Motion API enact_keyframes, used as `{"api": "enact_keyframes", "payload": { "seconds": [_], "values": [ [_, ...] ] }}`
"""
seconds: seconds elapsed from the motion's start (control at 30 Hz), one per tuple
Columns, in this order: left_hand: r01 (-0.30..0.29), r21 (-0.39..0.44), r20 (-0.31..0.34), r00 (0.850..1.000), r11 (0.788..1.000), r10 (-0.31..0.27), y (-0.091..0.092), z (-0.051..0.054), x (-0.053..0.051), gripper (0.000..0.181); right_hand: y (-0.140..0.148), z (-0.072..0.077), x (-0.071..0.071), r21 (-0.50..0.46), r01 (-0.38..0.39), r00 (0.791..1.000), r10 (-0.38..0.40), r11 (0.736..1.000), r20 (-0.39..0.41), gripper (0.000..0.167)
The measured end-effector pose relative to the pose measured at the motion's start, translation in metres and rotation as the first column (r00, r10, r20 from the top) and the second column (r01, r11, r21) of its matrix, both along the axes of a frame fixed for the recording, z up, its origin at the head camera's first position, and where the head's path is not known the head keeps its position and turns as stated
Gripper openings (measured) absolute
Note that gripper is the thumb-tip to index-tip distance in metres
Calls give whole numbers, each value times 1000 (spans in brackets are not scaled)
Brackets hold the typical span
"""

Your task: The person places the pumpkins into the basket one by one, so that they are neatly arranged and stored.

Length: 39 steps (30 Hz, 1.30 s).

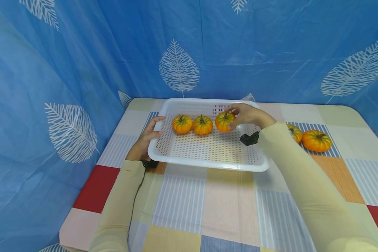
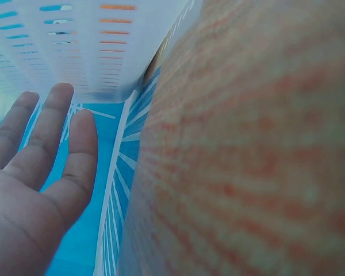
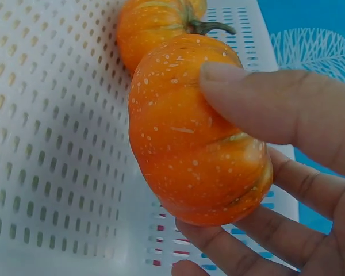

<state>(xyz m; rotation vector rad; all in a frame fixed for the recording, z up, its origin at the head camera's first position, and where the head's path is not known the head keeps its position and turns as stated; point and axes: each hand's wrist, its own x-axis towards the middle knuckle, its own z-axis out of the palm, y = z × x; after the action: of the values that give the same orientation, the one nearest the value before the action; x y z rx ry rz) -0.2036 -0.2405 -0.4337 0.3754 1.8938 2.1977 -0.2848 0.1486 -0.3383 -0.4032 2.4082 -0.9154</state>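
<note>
Right hand (image 1: 247, 113) grips a pumpkin (image 1: 222, 124), bare basket floor (image 1: 204, 148) nearby; left hand (image 1: 146, 138), fingers straight, touches the rim (image 1: 208, 163).

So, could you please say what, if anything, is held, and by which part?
The right hand holds a pumpkin by its sides; the left hand touches the basket's rim, grip unclear.

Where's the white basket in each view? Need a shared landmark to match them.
Head: centre, holding pumpkins; white basket seen whole from above, partly covered by the hands.
Left wrist: upper left, slotted side only, with the left hand below.
Right wrist: left side, running behind the pumpkin pinched by the right hand.
Shared landmark: blue leaf-print curtain.
</note>
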Motion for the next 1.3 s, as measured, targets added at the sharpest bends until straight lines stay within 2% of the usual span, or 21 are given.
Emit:
{"api": "enact_keyframes", "payload": {
  "seconds": [0.23,0.37,0.53,0.77,0.93,1.3],
  "values": [
    [22,10,-30,999,1000,-22,-1,-2,-2,57,-5,-5,-5,-19,15,998,-14,1000,57,74],
    [15,6,-17,1000,1000,-15,-1,0,-1,58,-7,-9,-6,-11,27,997,-26,1000,76,76],
    [9,-8,-10,1000,1000,-9,1,3,-1,60,-11,-11,-5,33,26,998,-27,999,50,77],
    [22,-3,-17,1000,1000,-22,-1,-1,-2,57,-15,-14,-3,111,24,1000,-24,994,2,72],
    [4,-26,-14,1000,1000,-4,-1,-1,-3,58,-18,-15,-3,163,25,1000,-26,986,0,70],
    [-7,-49,-2,1000,999,7,0,-1,-3,60,-18,-18,-2,146,42,998,-48,988,39,72]
  ]
}}
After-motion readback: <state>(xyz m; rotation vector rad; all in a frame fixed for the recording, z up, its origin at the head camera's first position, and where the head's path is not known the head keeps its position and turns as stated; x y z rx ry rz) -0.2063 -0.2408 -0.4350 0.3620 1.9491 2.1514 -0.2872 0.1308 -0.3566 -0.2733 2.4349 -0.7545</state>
